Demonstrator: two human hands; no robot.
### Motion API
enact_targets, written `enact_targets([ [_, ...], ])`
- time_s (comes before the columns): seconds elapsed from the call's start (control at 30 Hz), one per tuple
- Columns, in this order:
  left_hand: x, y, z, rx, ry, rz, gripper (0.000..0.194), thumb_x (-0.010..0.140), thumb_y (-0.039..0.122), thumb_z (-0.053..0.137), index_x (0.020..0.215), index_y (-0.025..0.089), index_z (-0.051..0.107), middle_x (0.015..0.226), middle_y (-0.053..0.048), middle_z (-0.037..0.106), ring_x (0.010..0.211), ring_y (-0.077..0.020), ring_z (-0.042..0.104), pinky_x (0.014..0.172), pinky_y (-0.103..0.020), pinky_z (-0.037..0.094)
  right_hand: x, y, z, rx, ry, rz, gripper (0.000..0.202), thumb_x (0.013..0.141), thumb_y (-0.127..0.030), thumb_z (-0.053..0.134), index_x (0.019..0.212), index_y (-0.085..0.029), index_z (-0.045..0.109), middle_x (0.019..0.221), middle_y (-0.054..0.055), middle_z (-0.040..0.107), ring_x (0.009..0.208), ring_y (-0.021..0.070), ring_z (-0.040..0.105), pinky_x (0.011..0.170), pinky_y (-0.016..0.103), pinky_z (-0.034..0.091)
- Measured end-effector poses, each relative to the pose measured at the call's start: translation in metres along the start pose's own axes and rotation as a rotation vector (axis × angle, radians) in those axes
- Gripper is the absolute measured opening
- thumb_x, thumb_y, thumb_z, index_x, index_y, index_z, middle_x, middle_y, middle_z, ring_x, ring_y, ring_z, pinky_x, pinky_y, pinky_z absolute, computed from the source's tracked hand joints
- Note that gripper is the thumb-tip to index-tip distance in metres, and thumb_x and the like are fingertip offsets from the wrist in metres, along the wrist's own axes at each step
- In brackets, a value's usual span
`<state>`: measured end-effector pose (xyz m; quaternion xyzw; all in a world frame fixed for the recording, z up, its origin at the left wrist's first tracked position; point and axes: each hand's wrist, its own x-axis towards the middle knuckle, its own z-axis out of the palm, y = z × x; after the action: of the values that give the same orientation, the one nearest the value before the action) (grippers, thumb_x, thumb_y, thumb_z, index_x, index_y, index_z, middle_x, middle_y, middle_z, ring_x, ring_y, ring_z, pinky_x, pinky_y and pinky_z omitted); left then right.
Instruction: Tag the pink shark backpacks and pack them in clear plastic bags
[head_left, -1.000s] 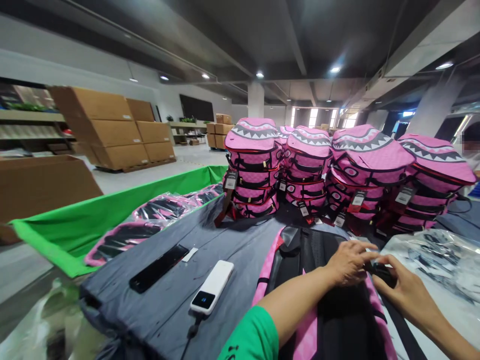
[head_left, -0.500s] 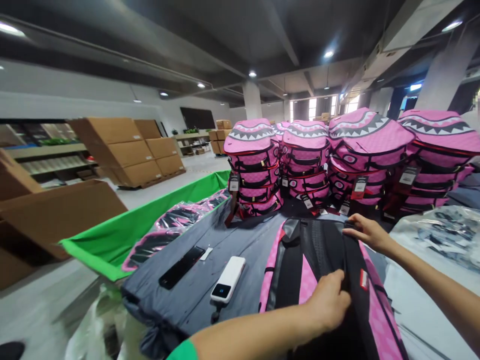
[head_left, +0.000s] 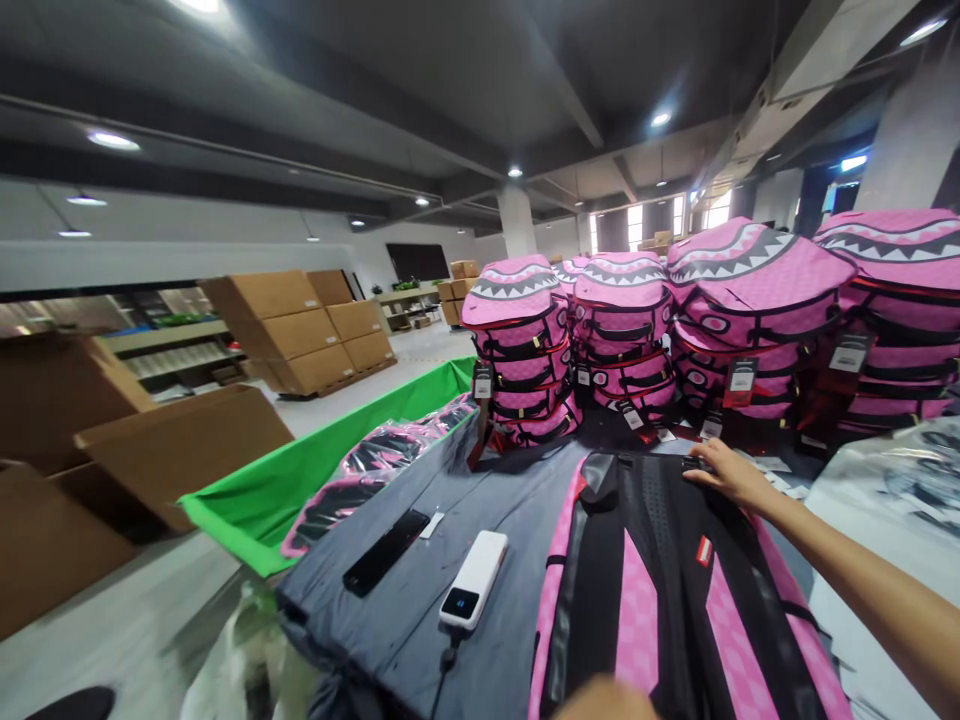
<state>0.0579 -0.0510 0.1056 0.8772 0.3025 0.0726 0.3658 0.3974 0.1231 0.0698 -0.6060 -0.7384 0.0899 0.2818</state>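
Note:
A pink and black backpack (head_left: 637, 600) lies strap side up on the grey cloth-covered table (head_left: 405, 620). My right hand (head_left: 724, 475) is at its top edge, fingers closed around black strap material there. Only a blurred part of my left hand (head_left: 607, 698) shows at the bottom edge, over the lower part of the backpack; its fingers cannot be made out. Left of the backpack lie a white power bank (head_left: 480, 575) with a lit display and a cable, and a black phone (head_left: 386, 552).
Stacks of pink backpacks (head_left: 525, 350) with hanging tags stand along the back of the table. At left, a green-sided bin (head_left: 225, 520) holds plastic-wrapped items. Clear plastic bags (head_left: 915, 480) lie at right. Cardboard boxes (head_left: 300, 345) stand beyond.
My left hand has moved down from the backpack's middle to the bottom edge of view. My right hand stays at the top edge. The camera view has shifted slightly left.

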Motion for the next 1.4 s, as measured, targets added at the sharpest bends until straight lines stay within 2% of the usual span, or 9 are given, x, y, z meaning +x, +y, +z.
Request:
enact_targets([
  [0.1, 0.054, -0.039, -0.055, 0.144, 0.298, -0.099, 0.060, 0.098, 0.068, 0.039, 0.103, 0.018, 0.071, 0.100, -0.010, 0.075, 0.095, -0.0268, 0.070, 0.086, -0.037, 0.053, -0.001, 0.010, 0.016, -0.102, 0.111, 0.048, 0.061, 0.078, -0.070, 0.054, 0.116, -0.022, 0.064, 0.131, 0.019, 0.060, 0.125, 0.0412, 0.055, 0.105, 0.058, 0.044],
  [0.17, 0.099, -0.074, -0.086, 0.315, 0.520, -0.193, 0.070, 0.096, 0.068, 0.042, 0.138, 0.014, 0.055, 0.144, -0.017, 0.059, 0.135, -0.0334, 0.054, 0.110, -0.044, 0.043, -0.002, 0.016, 0.028, -0.137, 0.143, 0.068, 0.063, 0.082, -0.066, 0.050, 0.122, -0.019, 0.061, 0.135, 0.021, 0.060, 0.129, 0.0416, 0.054, 0.108, 0.060, 0.043],
  [0.23, 0.140, -0.106, -0.101, 0.386, 0.521, -0.297, 0.088, 0.091, 0.073, 0.047, 0.151, 0.009, 0.041, 0.161, -0.022, 0.038, 0.153, -0.0385, 0.030, 0.121, -0.051, 0.031, -0.002, 0.020, 0.040, -0.154, 0.153, 0.052, 0.057, 0.084, -0.061, 0.048, 0.119, -0.019, 0.062, 0.130, 0.020, 0.065, 0.122, 0.0393, 0.060, 0.106, 0.058, 0.046],
  [0.37, 0.184, -0.138, -0.096, 0.365, 0.504, -0.258, 0.077, 0.086, 0.069, 0.061, 0.138, 0.013, 0.055, 0.142, -0.019, 0.059, 0.138, -0.0363, 0.050, 0.116, -0.049, 0.040, -0.005, 0.019, 0.056, -0.146, 0.208, -0.047, 0.046, 0.083, -0.050, 0.052, 0.117, -0.021, 0.061, 0.120, 0.014, 0.070, 0.112, 0.0327, 0.067, 0.099, 0.050, 0.054],
  [0.67, 0.135, -0.135, -0.048, 0.363, 0.640, -0.071, 0.055, 0.081, 0.036, 0.078, 0.129, 0.020, 0.057, 0.134, -0.011, 0.061, 0.128, -0.0287, 0.055, 0.113, -0.046, 0.045, -0.065, 0.007, 0.082, -0.062, 0.353, -0.254, 0.037, 0.098, -0.044, 0.047, 0.127, -0.023, 0.055, 0.125, 0.014, 0.068, 0.119, 0.0307, 0.065, 0.107, 0.052, 0.051],
  [0.87, 0.105, -0.144, 0.000, 0.423, 0.575, -0.029, 0.039, 0.089, 0.033, 0.070, 0.124, 0.016, 0.063, 0.154, -0.016, 0.048, 0.135, -0.0301, 0.052, 0.118, -0.050, 0.039, -0.104, 0.010, 0.086, -0.195, 0.217, -0.239, 0.040, 0.099, -0.036, 0.043, 0.132, -0.021, 0.059, 0.134, 0.014, 0.065, 0.126, 0.0304, 0.061, 0.109, 0.050, 0.050],
  [1.0, 0.114, -0.144, -0.010, 0.524, 0.476, -0.049, 0.051, 0.089, 0.045, 0.070, 0.133, 0.019, 0.061, 0.158, -0.015, 0.045, 0.135, -0.0310, 0.052, 0.117, -0.051, 0.035, -0.087, 0.019, 0.088, -0.204, 0.046, -0.106, 0.040, 0.094, -0.036, 0.047, 0.123, -0.018, 0.065, 0.127, 0.015, 0.069, 0.120, 0.0315, 0.064, 0.107, 0.050, 0.050],
  [1.2, 0.157, -0.147, -0.042, 0.563, 0.279, -0.046, 0.064, 0.080, 0.060, 0.074, 0.125, 0.016, 0.065, 0.127, -0.013, 0.066, 0.122, -0.0324, 0.056, 0.113, -0.050, 0.035, -0.023, 0.033, 0.091, -0.257, -0.163, -0.021, 0.027, 0.082, -0.032, 0.064, 0.106, -0.024, 0.072, 0.106, 0.009, 0.076, 0.098, 0.0320, 0.072, 0.081, 0.042, 0.058],
  [1.4, 0.162, -0.159, -0.007, 0.485, 0.382, -0.144, 0.073, 0.087, 0.060, 0.065, 0.141, 0.013, 0.052, 0.144, -0.017, 0.053, 0.127, -0.0343, 0.051, 0.109, -0.049, 0.043, -0.013, 0.010, 0.090, -0.419, -0.180, 0.047, 0.023, 0.087, -0.021, 0.060, 0.108, -0.020, 0.069, 0.108, 0.014, 0.074, 0.100, 0.0318, 0.071, 0.081, 0.039, 0.056],
])
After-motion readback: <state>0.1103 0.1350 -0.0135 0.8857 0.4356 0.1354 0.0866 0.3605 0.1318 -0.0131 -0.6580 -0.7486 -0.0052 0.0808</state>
